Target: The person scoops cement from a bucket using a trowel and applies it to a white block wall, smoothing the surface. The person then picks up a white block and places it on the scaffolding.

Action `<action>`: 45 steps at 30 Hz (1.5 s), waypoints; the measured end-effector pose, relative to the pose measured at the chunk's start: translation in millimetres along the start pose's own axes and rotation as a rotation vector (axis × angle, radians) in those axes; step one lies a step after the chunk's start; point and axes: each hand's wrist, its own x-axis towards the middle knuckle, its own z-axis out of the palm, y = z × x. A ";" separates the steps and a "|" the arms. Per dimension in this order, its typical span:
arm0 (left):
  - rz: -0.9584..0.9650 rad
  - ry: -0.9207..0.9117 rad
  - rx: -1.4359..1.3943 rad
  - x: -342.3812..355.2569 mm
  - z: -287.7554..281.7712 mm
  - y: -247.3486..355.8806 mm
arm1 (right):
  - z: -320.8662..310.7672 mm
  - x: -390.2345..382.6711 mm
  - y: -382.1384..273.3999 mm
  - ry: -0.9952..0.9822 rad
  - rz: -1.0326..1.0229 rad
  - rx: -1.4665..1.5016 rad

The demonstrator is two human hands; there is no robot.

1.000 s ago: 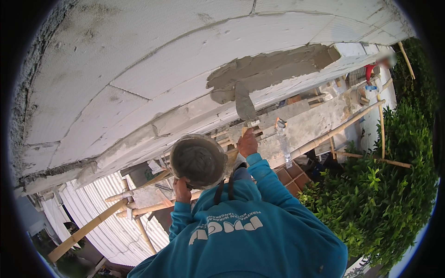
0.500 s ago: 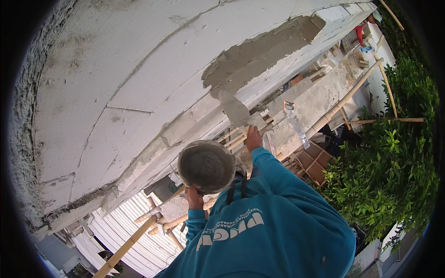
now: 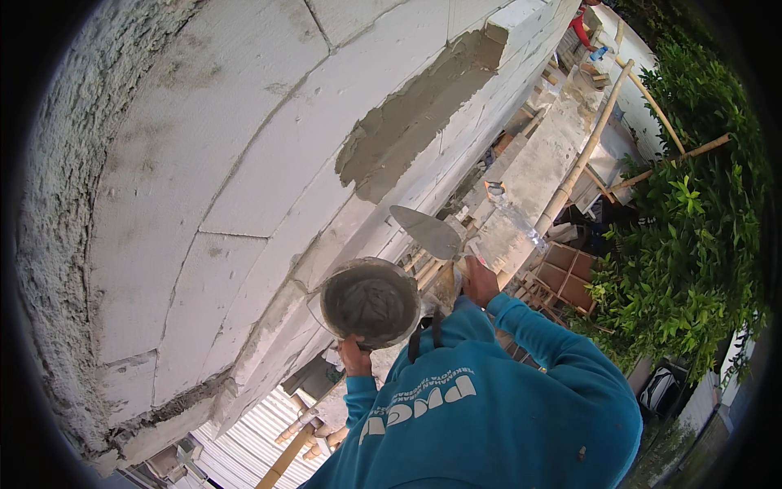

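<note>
My left hand (image 3: 355, 356) grips the near rim of a round bucket (image 3: 330, 287) that has wet grey mortar (image 3: 373, 306) in it. In my right hand (image 3: 481, 283) is a pointed trowel (image 3: 427, 231), its blade angled up and left, apart from the wall. Little mortar shows on the blade. A band of fresh grey mortar (image 3: 423, 118) lies along the top of the white block wall (image 3: 269, 155), beyond the trowel tip.
A plank scaffold with bamboo poles (image 3: 582, 159) runs along the wall's right side. On its planks lies a handsaw (image 3: 513, 213). Leafy branches (image 3: 684, 220) crowd the right. A person in a red sleeve (image 3: 581, 31) is at the far end. Corrugated roofing (image 3: 244, 436) lies below left.
The trowel has come off the near end of the mortar band and moved back toward me, its blade now lifted. My left hand still holds the bucket. The view has turned slightly.
</note>
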 end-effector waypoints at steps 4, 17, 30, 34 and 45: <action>0.230 -0.079 0.246 24.5 -14.7 -20.7 | -40.4 -15.4 -38.6 -0.203 -0.227 -0.078; 0.165 -0.094 0.133 -18.6 80.4 30.8 | 0.2 5.6 -103.2 -0.833 -0.161 -0.082; 0.055 -0.097 0.029 4.8 81.0 33.8 | -21.8 -14.3 -44.4 -1.174 0.209 0.908; 0.041 -0.064 -0.043 15.8 79.8 27.6 | -22.5 -31.8 -47.8 -1.091 0.270 1.076; -0.012 -0.044 -0.024 19.3 67.3 25.8 | -35.5 -46.3 -70.0 -0.941 0.166 0.999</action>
